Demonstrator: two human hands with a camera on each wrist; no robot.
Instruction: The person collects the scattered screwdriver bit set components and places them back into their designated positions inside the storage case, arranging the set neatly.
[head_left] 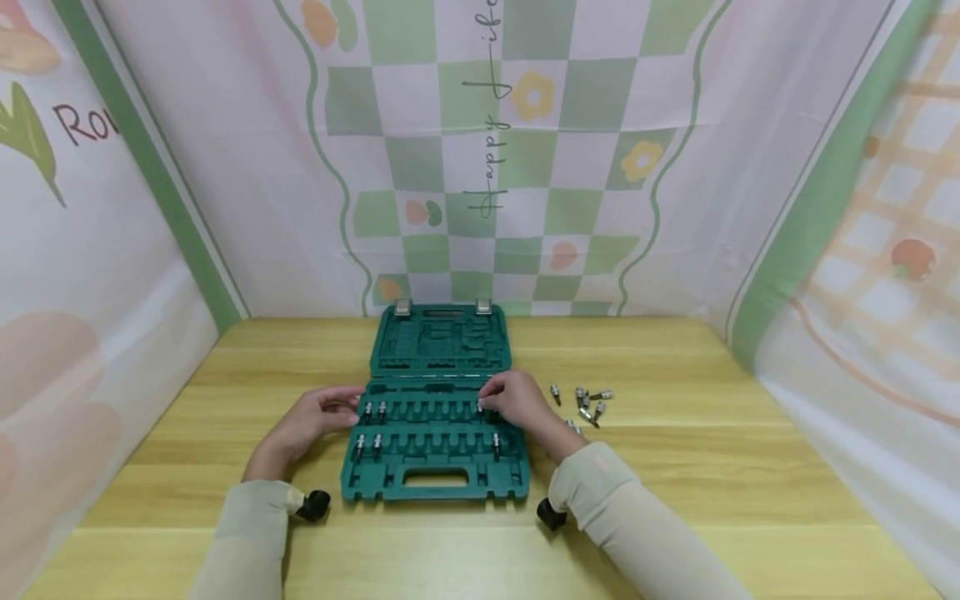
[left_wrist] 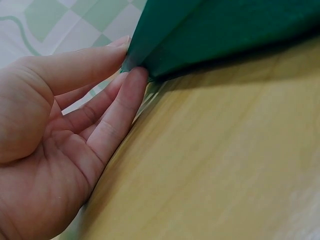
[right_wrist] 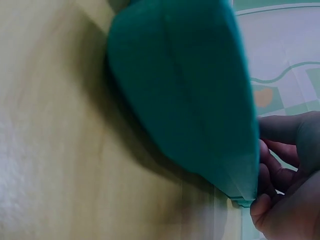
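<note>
The right hand (head_left: 517,402) rests on the right end of the upper row of slots in the open green case (head_left: 435,467), its fingers curled down at a small metal bit (head_left: 480,406) standing there; whether they actually pinch the bit cannot be told, since the fingers cover it. The left hand (head_left: 315,421) lies relaxed with straight fingers (left_wrist: 117,107) touching the case's left edge, gripping nothing. The case lies flat in the middle of the wooden table (head_left: 675,492), lid (head_left: 441,337) folded back away from the person. A few bits stand in its left slots (head_left: 373,410), and one more at lower right (head_left: 496,439). A loose scatter of bits (head_left: 585,400) lies on the table just right of the case.
</note>
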